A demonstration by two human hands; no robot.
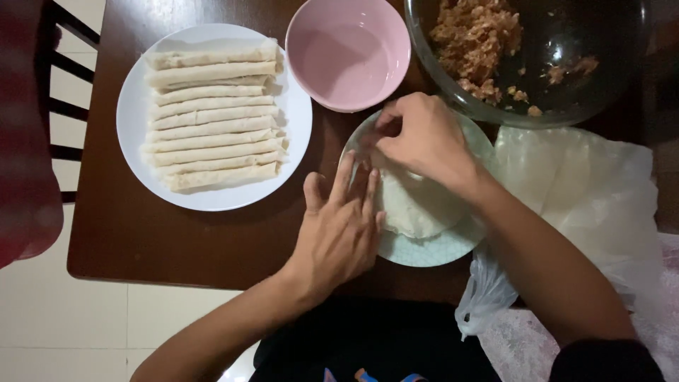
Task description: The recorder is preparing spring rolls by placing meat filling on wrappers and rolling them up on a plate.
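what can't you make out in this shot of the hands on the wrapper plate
Head view:
- The wrapper: its upper end is hidden under the right hand, so whether it holds filling cannot be told.
- The small plate: its left rim is covered by the left hand.
- The glass bowl of filling: cut off by the top edge.
- The stack of wrappers: blurred under a plastic bag; the count is unreadable.

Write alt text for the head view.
Two bare hands, left hand and right hand, press a thin wrapper on a small plate. Nearby: a white plate of rolls, a pink bowl and a filling bowl.
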